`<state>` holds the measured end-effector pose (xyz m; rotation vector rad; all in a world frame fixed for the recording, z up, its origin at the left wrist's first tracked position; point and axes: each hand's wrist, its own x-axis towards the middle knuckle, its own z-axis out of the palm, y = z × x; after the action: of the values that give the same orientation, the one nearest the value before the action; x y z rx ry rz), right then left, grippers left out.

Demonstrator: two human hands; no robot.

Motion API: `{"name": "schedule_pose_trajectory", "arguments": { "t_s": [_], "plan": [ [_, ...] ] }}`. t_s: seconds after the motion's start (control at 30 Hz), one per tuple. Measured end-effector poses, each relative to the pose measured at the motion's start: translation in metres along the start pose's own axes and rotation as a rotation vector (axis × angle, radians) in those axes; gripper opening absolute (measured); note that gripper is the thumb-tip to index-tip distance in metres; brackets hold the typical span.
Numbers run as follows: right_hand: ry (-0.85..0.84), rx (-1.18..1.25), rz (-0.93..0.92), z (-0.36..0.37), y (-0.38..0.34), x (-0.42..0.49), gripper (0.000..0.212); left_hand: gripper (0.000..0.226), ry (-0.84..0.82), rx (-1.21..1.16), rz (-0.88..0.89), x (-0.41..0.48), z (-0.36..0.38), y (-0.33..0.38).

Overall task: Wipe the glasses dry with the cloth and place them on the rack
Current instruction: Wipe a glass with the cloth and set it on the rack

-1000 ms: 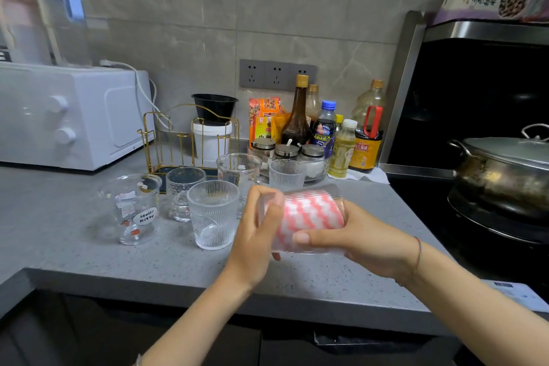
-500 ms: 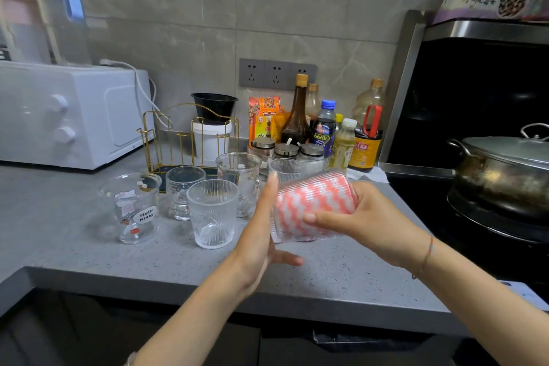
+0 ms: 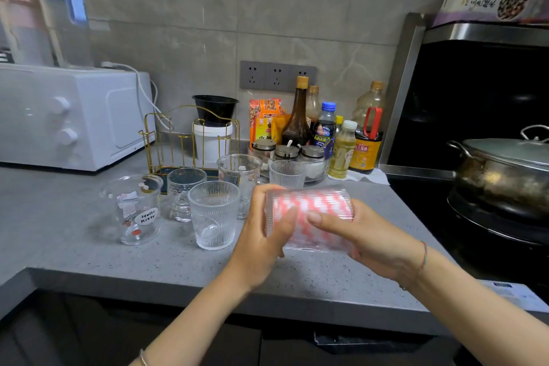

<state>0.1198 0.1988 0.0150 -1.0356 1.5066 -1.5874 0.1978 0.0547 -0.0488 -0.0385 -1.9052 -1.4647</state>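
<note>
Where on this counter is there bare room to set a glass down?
Bare grey countertop lies left of the Hello Kitty glass, before the white microwave, and along the front edge. Crowded: clear glasses between gold wire rack and condiment bottles.

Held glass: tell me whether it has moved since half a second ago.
Yes. The held glass has come down and levelled out: it overlapped the small ribbed glass behind it then, and now lies just below it.

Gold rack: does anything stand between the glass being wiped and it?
Yes. Between the held glass and the gold rack stand a tall clear glass, a small glass and a ribbed glass; likely lift over them.
</note>
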Motion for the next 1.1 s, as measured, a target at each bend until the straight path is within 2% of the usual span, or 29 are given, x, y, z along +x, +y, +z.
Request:
{"name": "schedule_pose_trajectory", "arguments": {
  "t_s": [0.07, 0.13, 0.27, 0.37, 0.43, 0.5, 0.53, 0.63, 0.73, 0.87, 1.0, 1.1],
  "plan": [
    [0.018, -0.002, -0.003, 0.001, 0.001, 0.0, 0.035, 0.061, -0.04, 0.032, 0.061, 0.0, -0.001, -0.003],
    [0.036, -0.031, -0.033, 0.003, 0.001, 0.002, 0.031, 0.067, -0.058, 0.043, 0.055, 0.001, -0.002, -0.007],
    [0.086, -0.143, -0.106, 0.002, 0.0, 0.006, 0.018, 0.05, -0.094, 0.05, -0.02, 0.002, -0.004, -0.006],
    [0.112, -0.265, -0.139, 0.001, -0.004, 0.007, 0.017, 0.036, -0.081, -0.009, -0.198, 0.005, -0.002, 0.006],
    [0.15, -0.293, -0.151, 0.001, -0.004, 0.007, 0.019, 0.045, -0.07, -0.095, -0.34, 0.008, -0.001, 0.008],
    [0.172, -0.349, -0.184, 0.003, -0.004, 0.008, 0.017, 0.07, -0.077, -0.23, -0.493, 0.013, -0.002, 0.011],
    [0.17, -0.389, -0.203, 0.004, -0.003, 0.008, 0.018, 0.076, -0.068, -0.282, -0.55, 0.014, -0.002, 0.012],
    [0.154, -0.451, -0.217, 0.008, -0.003, 0.008, 0.021, 0.071, 0.045, -0.309, -0.608, 0.017, 0.002, 0.012],
    [0.131, -0.428, -0.192, 0.008, -0.003, 0.009, 0.021, 0.066, 0.128, -0.243, -0.504, 0.017, 0.008, 0.01],
    [0.1, -0.278, -0.134, 0.007, -0.003, 0.011, 0.022, 0.043, 0.171, -0.147, -0.272, 0.012, 0.011, 0.01],
    [0.098, -0.045, -0.08, 0.004, -0.004, 0.012, 0.031, 0.057, 0.136, 0.038, 0.027, 0.011, 0.006, -0.002],
    [0.066, 0.016, -0.074, 0.001, -0.005, 0.01, 0.029, 0.06, 0.059, 0.128, 0.164, 0.011, 0.002, -0.003]
  ]
}}
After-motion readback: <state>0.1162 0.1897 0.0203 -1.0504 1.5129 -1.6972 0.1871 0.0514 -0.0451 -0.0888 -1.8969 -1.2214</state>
